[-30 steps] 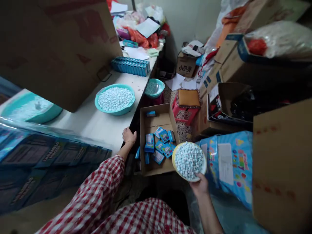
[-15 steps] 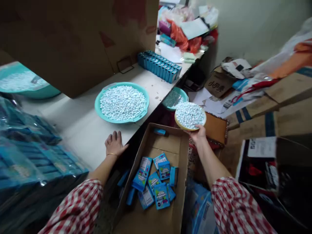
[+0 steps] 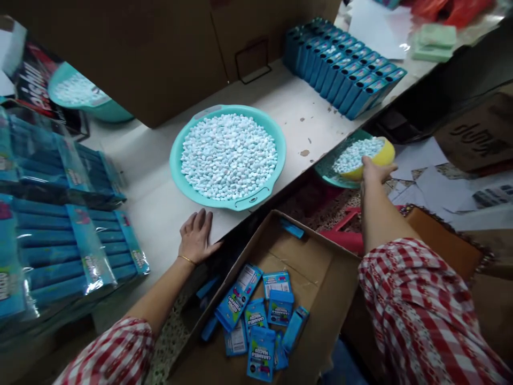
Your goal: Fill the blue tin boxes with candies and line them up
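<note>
**Tilted bowl risking a spill past the small basin**

The right hand (image 3: 372, 172) is reaching out past the table (image 3: 160, 208) edge and closing its fingers over the near rim of the yellow bowl (image 3: 382, 156), thumb and fingers pinching the wall. The bowl is leaning toward the person's left, heaped with white pellets (image 3: 355, 152), and is hanging over or touching the small basin (image 3: 324, 174) just below the table edge; which of the two cannot be told. The left hand (image 3: 196, 235) is lying flat and spread on the table corner, holding nothing and apparently bracing the body.

The risks, as a judgement:
- The one-sided rim grip is carrying a full load, so the bowl could be twisting in the fingers and dumping all at once.
- The small basin is sitting partly under the table edge, so pellets could be bouncing off its rim onto the floor, the red stool (image 3: 344, 238) or the papers.
- The arm is stretching across the open carton (image 3: 320, 267), so strays may be landing among the blue packets (image 3: 260, 321).
- The big basin (image 3: 228, 158) is sitting near the table edge beside the bracing hand, where a slip could be nudging it.
</note>
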Tool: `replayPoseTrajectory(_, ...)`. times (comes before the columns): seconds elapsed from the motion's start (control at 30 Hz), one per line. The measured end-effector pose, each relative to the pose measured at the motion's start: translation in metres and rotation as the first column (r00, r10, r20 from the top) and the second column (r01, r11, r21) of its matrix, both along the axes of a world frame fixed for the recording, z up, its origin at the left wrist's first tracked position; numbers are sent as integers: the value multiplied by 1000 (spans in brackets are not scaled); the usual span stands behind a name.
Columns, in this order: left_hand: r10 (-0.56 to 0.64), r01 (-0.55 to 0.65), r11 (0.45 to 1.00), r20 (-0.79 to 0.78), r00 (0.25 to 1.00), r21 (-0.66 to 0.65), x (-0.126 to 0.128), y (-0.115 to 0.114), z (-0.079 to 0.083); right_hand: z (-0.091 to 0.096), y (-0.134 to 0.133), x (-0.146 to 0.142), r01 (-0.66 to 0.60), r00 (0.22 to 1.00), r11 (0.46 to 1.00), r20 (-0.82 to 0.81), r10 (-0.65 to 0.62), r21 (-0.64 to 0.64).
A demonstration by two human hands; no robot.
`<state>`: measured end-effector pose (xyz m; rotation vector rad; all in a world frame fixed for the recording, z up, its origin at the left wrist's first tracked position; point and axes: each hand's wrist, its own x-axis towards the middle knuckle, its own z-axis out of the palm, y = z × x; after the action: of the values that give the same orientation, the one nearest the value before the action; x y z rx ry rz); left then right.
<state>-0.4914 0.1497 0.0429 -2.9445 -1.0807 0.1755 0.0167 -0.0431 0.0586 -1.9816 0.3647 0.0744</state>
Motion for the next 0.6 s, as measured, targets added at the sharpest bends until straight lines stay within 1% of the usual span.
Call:
replayPoseTrajectory(0.03,12,-12,1000,-26,1000,-7,0,0,0,-1,6,5,-10,999,987,31,15,-157)
replayPoseTrajectory(0.07,23,-24,1000,-51,998,-12,1,0,1,-2,11,9,-23,998,957,49,39,-290)
replayPoseTrajectory(0.1,33,-34,999,-74,997,-17,1,0,1,-2,15,12,-47,996,921,57,75,-386)
replayPoseTrajectory(0.17,45,-48,999,-103,994,-24,2,0,3,-3,22,14,-110,982,869,80,169,-483)
replayPoseTrajectory(0.27,44,-47,999,-99,994,-19,2,0,3,-5,25,14,-153,947,816,152,282,-558)
replayPoseTrajectory(0.37,38,-38,999,-75,997,-4,2,0,2,-5,21,14,-176,916,776,189,355,-606)
replayPoseTrajectory(0.47,26,-26,1000,-53,998,6,0,0,-1,2,12,12,-204,879,743,215,425,-637)
replayPoseTrajectory(0.53,20,-20,1000,-43,999,8,-1,0,-2,12,4,10,-215,838,738,267,476,-640)
replayPoseTrajectory(0.57,20,-20,1000,-42,999,7,-1,0,-1,18,-1,9,-214,819,749,302,487,-628)
replayPoseTrajectory(0.6,22,-22,1000,-43,999,3,0,0,-1,24,-5,8,-203,812,770,337,477,-604)
